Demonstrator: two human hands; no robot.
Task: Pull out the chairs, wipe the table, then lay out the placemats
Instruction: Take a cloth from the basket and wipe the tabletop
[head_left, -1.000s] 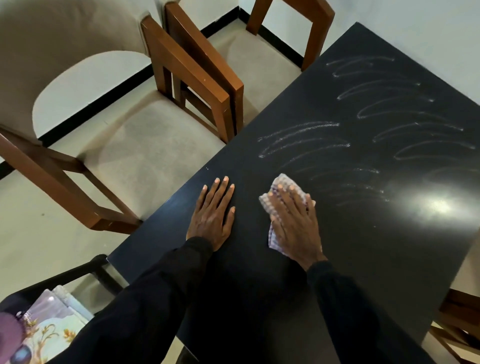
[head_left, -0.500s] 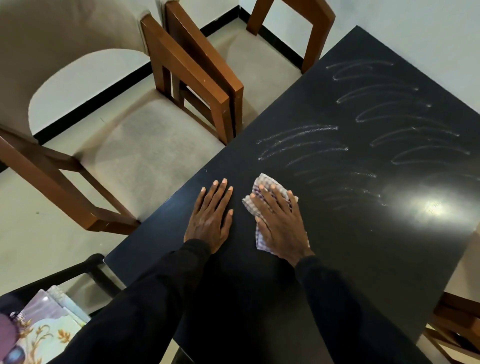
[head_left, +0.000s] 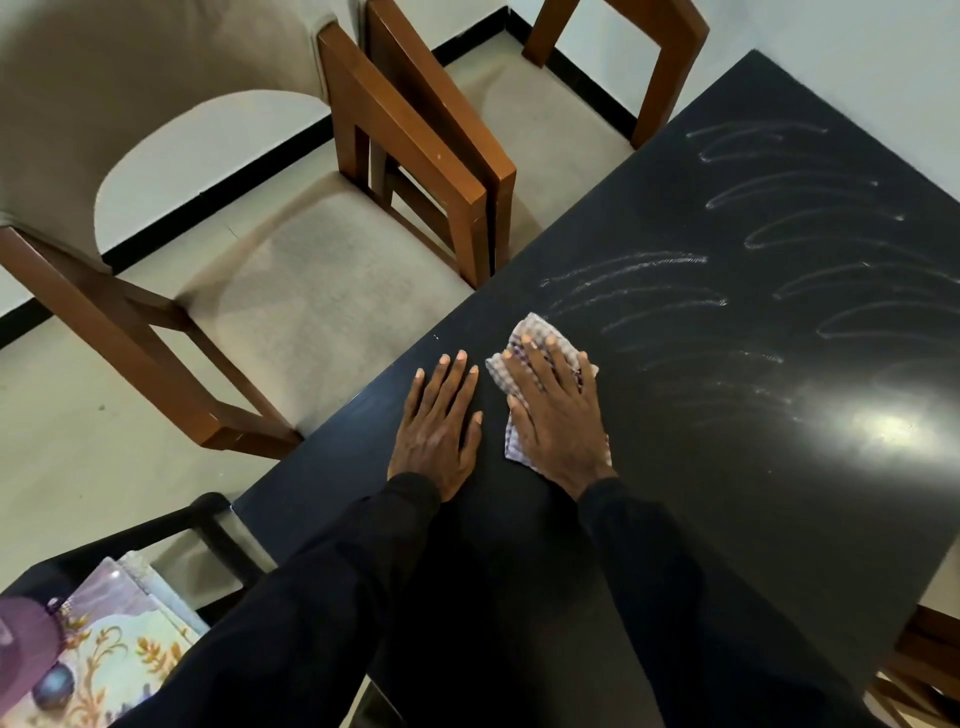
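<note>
**Wiping under way, placemats not yet laid**

The black matte desk (head_left: 727, 519) is partway through its wipe. Pale curved wipe streaks (head_left: 779, 208) cover its far and middle parts. The near stretch, below the hands and under the black sleeves, shows none, so it probably remains to be done.

The right grip (head_left: 556, 415) lies flat, fingers straight and slightly spread, pressing down on the small white-and-purple checked cloth (head_left: 535, 330). The cloth sits near the desk's left edge, its corners showing beyond the fingertips and beside the wrist. The left grip (head_left: 436, 426) lies just beside it, palm down on the bare desk, fingers straight and close together. It holds nothing and seems to act as a brace.

The chair step looks done on this side. The brown wooden chair with a beige padded seat (head_left: 322, 291) and a second matching wooden chair (head_left: 545, 119) both stand back from the desk's edge, seats fully exposed. Part of another wooden chair (head_left: 924, 670) shows at the lower right corner, but whether it is drawn out cannot be told.

The floral printed placemats (head_left: 119, 654) lie stacked at the lower left, off the desk, on something with a black frame (head_left: 202, 514). None is on the desk, so the last step is untouched.
</note>
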